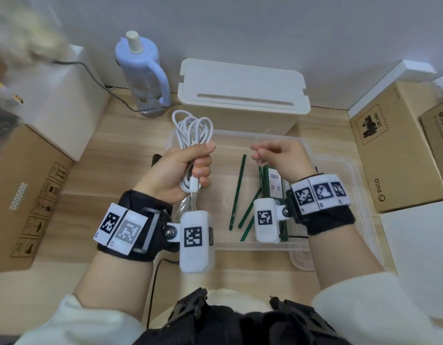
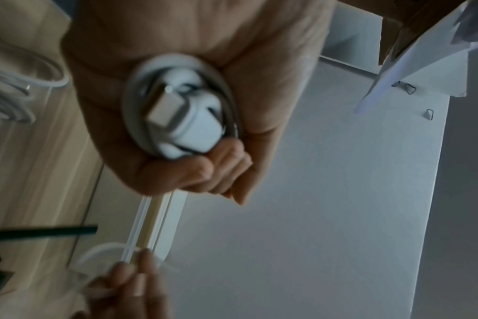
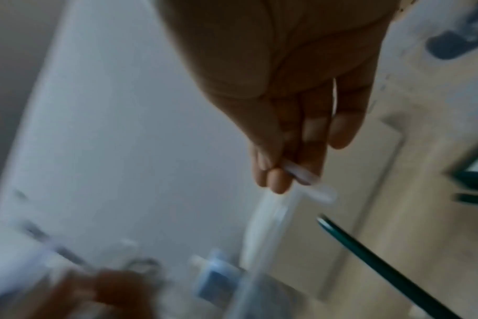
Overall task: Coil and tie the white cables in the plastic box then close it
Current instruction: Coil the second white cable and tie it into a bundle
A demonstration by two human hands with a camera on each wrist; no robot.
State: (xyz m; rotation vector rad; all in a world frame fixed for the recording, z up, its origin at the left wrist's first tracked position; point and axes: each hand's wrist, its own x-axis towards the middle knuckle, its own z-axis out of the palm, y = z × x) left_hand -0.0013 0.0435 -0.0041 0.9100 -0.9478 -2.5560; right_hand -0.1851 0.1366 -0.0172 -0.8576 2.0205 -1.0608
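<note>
Light wood-grain tabletop [image 1: 121, 150], pushed up against a plain pale wall [image 1: 265, 33]. At the back edge, a cream closed storage case [image 1: 242, 95] with a long slot in its lid, and just left of it a lilac water bottle [image 1: 143, 73] with a side handle. Brown cardboard boxes crowding both flanks: one with handling symbols [image 1: 29, 195] at the left, one printed PICO [image 1: 399, 150] at the right, white boxes beside each. A grey cord [image 1: 101, 88] trailing across the left white box toward the bottle.

Centre of the table: the clear plastic box [image 1: 344, 170], lid off, holding dark green strips [image 1: 237, 192] and a green packet [image 1: 275, 183].

Left hand [image 1: 180, 170] wrapped firmly around a coiled white cable [image 1: 193, 128], held up above the box's left end; loops fanning out above the fist, connector end poking out below, seen end-on in the left wrist view [image 2: 178, 112]. More white cable [image 2: 19, 86] resting lower down beside it.

Right hand [image 1: 280, 155] raised over the box, fingertips [image 3: 279, 179] pinching a thin translucent strip [image 3: 308, 183], possibly a cable tie, though too blurred to be sure. Hands near each other, not touching.
</note>
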